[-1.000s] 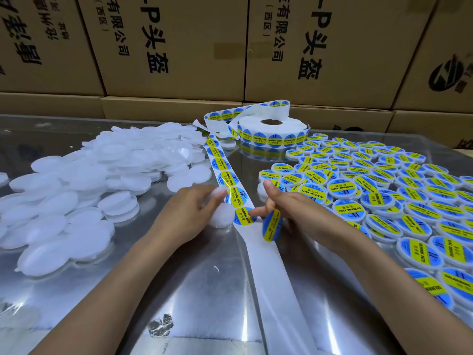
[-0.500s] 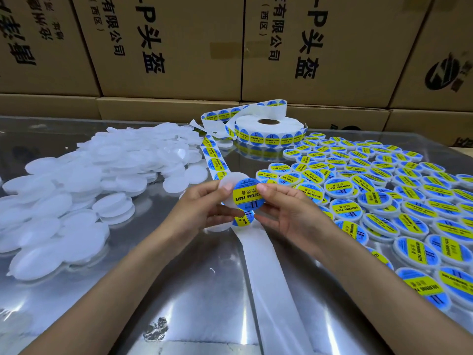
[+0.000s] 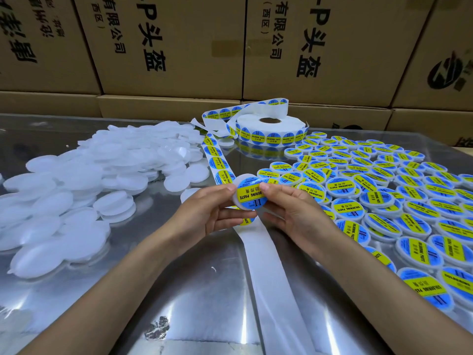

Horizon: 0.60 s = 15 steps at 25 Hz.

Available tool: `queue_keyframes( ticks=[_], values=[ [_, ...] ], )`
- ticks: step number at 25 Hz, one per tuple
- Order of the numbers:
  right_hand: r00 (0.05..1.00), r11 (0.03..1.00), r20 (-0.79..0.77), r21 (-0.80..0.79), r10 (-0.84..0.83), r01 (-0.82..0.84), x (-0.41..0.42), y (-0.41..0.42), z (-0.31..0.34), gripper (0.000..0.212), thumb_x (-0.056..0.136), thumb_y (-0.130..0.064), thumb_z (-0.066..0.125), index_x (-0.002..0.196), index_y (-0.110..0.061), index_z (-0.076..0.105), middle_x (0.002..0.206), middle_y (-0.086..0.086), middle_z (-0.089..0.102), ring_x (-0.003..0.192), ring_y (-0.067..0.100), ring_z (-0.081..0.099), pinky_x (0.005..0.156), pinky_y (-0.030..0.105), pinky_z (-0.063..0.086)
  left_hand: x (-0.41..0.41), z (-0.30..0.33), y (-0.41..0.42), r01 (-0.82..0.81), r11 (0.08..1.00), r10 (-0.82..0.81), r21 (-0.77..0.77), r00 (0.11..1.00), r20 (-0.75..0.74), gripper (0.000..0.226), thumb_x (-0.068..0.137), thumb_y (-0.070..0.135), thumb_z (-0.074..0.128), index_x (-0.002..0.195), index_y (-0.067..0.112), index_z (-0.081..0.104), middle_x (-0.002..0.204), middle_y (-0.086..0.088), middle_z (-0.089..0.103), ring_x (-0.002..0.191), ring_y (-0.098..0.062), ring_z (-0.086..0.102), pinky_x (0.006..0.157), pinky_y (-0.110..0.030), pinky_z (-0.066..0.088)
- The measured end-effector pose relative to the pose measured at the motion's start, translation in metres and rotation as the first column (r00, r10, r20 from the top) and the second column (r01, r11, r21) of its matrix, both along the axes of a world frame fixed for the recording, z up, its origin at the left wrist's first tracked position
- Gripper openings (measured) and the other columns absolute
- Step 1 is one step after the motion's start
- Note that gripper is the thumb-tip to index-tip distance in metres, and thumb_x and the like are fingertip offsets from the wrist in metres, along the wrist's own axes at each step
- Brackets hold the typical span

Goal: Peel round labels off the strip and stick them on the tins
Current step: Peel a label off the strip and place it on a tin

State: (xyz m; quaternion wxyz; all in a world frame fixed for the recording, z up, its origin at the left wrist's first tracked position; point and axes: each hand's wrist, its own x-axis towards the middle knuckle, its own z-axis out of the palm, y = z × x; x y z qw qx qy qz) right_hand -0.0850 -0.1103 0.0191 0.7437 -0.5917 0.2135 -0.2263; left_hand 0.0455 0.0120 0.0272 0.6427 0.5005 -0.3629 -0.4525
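Glossy metal table point(image 3: 194, 290), matt white plastic tins point(image 3: 76, 190), glossy labels point(image 3: 358, 187).

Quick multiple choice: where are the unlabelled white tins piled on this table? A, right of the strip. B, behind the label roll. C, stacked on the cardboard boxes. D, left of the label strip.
D: the plain white tins lie heaped left of the label strip, while labelled tins cover the right.

The held tin point(image 3: 247, 194) hides part of the label strip point(image 3: 219, 162) behind it. The left hand point(image 3: 212, 213) covers the tin's left rim. Labelled tins point(image 3: 384, 185) run off the right edge. Far-row label print is illegible. Cardboard boxes point(image 3: 179, 44) are cropped at the top.
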Motion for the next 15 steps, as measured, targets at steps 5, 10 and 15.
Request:
queue_keyframes(
  ticks=[5,10,15],
  values=[
    [0.998,0.998,-0.011,0.0,-0.059,0.059,0.0004,0.0007,0.0004,0.02,0.074,-0.032,0.069,0.089,-0.019,0.072,0.094,-0.001,0.073,0.086,0.008,0.065,0.087,0.027,0.041,-0.0016,-0.0035,-0.0006,0.003,1.0,-0.003,-0.002,0.999,0.052,0.037,0.077,0.034,0.057,0.105,0.011,0.063,0.095,-0.005,0.074,0.09,-0.022,0.071,0.066,-0.019,0.055],
    [0.997,0.997,-0.009,0.002,-0.08,0.08,0.0003,0.0032,0.0023,0.008,0.084,-0.025,0.066,0.084,-0.019,0.072,0.09,-0.001,0.073,0.082,0.007,0.064,0.079,0.022,0.043,-0.0005,-0.007,-0.0021,0.004,1.0,-0.003,-0.006,0.998,0.069,0.034,0.077,0.036,0.059,0.102,0.015,0.066,0.095,-0.005,0.074,0.09,-0.02,0.071,0.065,-0.017,0.054],
    [0.994,0.994,0.0,-0.019,-0.109,0.109,0.0004,0.0059,0.003,0.007,0.084,-0.023,0.066,0.08,-0.019,0.071,0.087,0.0,0.072,0.078,0.008,0.059,0.073,0.021,0.041,0.0003,-0.009,-0.0022,0.004,1.0,-0.003,-0.009,0.996,0.088,0.026,0.076,0.04,0.061,0.091,0.023,0.073,0.095,-0.003,0.074,0.091,-0.02,0.071,0.064,-0.017,0.054]
  ],
)
